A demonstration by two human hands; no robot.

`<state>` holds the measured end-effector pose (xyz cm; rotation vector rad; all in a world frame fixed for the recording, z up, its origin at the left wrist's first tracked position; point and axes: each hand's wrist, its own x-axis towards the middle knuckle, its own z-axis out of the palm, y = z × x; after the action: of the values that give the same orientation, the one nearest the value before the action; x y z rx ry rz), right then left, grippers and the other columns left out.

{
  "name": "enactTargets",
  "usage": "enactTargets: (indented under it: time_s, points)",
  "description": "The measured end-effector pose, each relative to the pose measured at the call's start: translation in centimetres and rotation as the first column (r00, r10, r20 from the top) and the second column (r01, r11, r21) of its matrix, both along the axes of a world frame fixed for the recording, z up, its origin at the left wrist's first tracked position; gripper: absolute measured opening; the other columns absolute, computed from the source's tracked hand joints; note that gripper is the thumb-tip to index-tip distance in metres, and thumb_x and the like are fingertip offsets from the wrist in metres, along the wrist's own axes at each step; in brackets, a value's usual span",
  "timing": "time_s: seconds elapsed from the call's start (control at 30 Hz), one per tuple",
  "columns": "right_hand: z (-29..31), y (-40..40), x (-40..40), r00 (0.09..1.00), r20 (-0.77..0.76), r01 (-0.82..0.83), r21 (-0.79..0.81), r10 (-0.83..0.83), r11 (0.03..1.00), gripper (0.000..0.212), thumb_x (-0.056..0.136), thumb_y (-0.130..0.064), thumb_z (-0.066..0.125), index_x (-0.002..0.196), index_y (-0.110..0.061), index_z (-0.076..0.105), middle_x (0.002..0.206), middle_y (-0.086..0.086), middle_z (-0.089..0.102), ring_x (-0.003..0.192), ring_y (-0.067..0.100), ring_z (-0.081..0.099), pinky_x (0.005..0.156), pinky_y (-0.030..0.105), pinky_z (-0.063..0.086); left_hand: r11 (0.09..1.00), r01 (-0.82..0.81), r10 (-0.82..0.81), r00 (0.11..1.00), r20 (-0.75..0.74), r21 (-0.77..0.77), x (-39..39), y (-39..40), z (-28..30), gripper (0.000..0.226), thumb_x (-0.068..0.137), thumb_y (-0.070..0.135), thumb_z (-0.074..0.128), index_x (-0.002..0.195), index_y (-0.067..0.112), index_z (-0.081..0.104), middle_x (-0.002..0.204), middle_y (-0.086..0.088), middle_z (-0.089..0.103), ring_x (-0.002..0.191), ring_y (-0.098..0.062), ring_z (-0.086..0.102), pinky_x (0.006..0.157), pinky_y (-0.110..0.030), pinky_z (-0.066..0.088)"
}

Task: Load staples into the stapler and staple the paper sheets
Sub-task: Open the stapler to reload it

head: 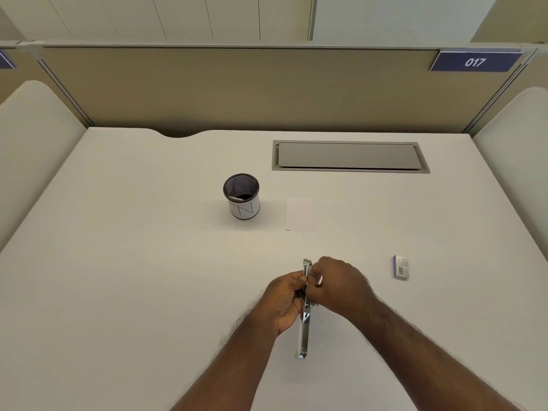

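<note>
Both hands meet over the near middle of the white desk (118, 232), working on a metal stapler (305, 315) that is swung open into one long, shiny strip running toward and away from the person. The left hand (284, 304) has its fingers curled round the stapler's middle from the left side, thumb on top. The right hand (338, 286) comes in from the right with its fingers bent and pinched at the stapler's far half, close against the left hand's fingertips; it seems to be pressing something small into the channel, though the fingers hide what it is. The stapler's far tip pokes out just beyond both hands, and its near end hangs free below the left wrist, lifted off the desk. Well off to the right of the right hand lies a small staple box (401, 267), flat on the desk and untouched. Straight beyond the hands, apart from them, lie the paper sheets (300, 214), a small white stack squared to the desk edge. To the left of the sheets and farther from the left hand stands a black mesh pen cup (241, 197) with a white paper band wrapped round it. Beyond the sheets, near the desk's back edge, a grey cable hatch (350, 157) is set flush into the surface. Nothing lies between the hands and the sheets or the box.
</note>
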<state>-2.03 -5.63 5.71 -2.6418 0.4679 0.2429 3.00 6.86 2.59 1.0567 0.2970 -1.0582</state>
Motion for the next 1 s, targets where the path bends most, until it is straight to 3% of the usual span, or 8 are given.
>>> enactTargets:
  time_s: [0.13, 0.23, 0.37, 0.57, 0.73, 0.9, 1.0]
  points:
    - [-0.1, -0.2, -0.3, 1.0, 0.03, 0.0, 0.041, -0.001, 0.999, 0.012, 0.071, -0.037, 0.063, 0.065, -0.03, 0.056, 0.077, -0.009, 0.059, 0.067, 0.009, 0.056, 0.05, 0.017, 0.032, 0.999, -0.044, 0.044, 0.999, -0.026, -0.012, 0.0, 0.0, 0.0, 0.033, 0.095, -0.006, 0.039, 0.1, -0.004, 0.071, 0.092, -0.02, 0.072, 0.073, -0.024, 0.069, 0.06, -0.033, 0.057]
    - [-0.1, -0.3, -0.5, 1.0, 0.025, 0.012, 0.077, -0.014, 0.997, 0.011, 0.068, -0.036, 0.064, 0.063, -0.032, 0.056, 0.074, -0.01, 0.058, 0.066, 0.007, 0.056, 0.051, 0.017, 0.034, 0.999, -0.045, 0.045, 0.999, -0.023, -0.025, -0.1, -0.1, -0.1, 0.04, 0.096, -0.006, 0.037, 0.09, 0.001, 0.077, 0.087, -0.016, 0.074, 0.067, -0.021, 0.07, 0.056, -0.032, 0.057]
    - [-0.2, -0.1, -0.6, 0.999, 0.041, 0.027, 0.1, -0.031, 0.995, 0.017, 0.069, -0.036, 0.063, 0.057, -0.035, 0.052, 0.071, -0.012, 0.056, 0.064, 0.005, 0.054, 0.05, 0.015, 0.029, 0.999, -0.047, 0.046, 0.999, -0.003, -0.024, -0.2, -0.2, -0.3, 0.039, 0.098, 0.003, 0.043, 0.085, 0.007, 0.08, 0.084, -0.011, 0.075, 0.071, -0.017, 0.071, 0.065, -0.031, 0.058]
    - [-0.4, 0.0, -0.8, 0.999, 0.035, 0.027, 0.109, -0.03, 0.994, 0.009, 0.073, -0.031, 0.064, 0.069, -0.023, 0.065, 0.079, -0.006, 0.062, 0.071, 0.01, 0.061, 0.057, 0.021, 0.044, 0.999, -0.023, 0.023, 1.0, 0.0, -0.039, -0.2, -0.2, 0.0, 0.028, 0.099, -0.001, 0.043, 0.098, -0.002, 0.07, 0.081, -0.011, 0.076, 0.072, -0.017, 0.073, 0.061, -0.027, 0.058]
    - [-0.2, 0.4, -0.9, 0.997, 0.072, 0.02, 0.137, -0.03, 0.99, 0.011, 0.074, -0.03, 0.069, 0.069, -0.025, 0.06, 0.081, -0.007, 0.061, 0.075, 0.01, 0.06, 0.061, 0.022, 0.045, 0.999, -0.027, 0.026, 1.0, 0.01, 0.027, -0.2, 0.0, -0.2, 0.027, 0.097, -0.001, 0.044, 0.097, -0.002, 0.07, 0.073, -0.009, 0.074, 0.059, -0.014, 0.069, 0.049, -0.024, 0.052]
    - [-0.3, 0.1, -0.7, 0.998, 0.051, 0.034, 0.189, -0.045, 0.981, 0.017, 0.075, -0.028, 0.069, 0.071, -0.013, 0.062, 0.073, 0.0, 0.067, 0.072, 0.018, 0.062, 0.063, 0.033, 0.049, 0.994, -0.01, 0.004, 0.999, 0.051, 0.105, 0.1, 0.1, -0.7, 0.026, 0.098, 0.003, 0.045, 0.111, -0.005, 0.066, 0.085, -0.017, 0.069, 0.065, -0.02, 0.066, 0.051, -0.027, 0.054]
    - [-0.6, -0.1, -0.8, 0.993, 0.078, 0.06, 0.279, -0.084, 0.958, 0.011, 0.076, -0.026, 0.069, 0.074, -0.018, 0.062, 0.071, -0.004, 0.068, 0.07, 0.012, 0.063, 0.064, 0.03, 0.052, 0.982, 0.007, -0.032, 0.991, 0.129, 0.19, 0.3, 0.0, -1.3, 0.025, 0.1, 0.008, 0.047, 0.11, -0.004, 0.066, 0.089, -0.02, 0.066, 0.07, -0.024, 0.062, 0.059, -0.031, 0.055]
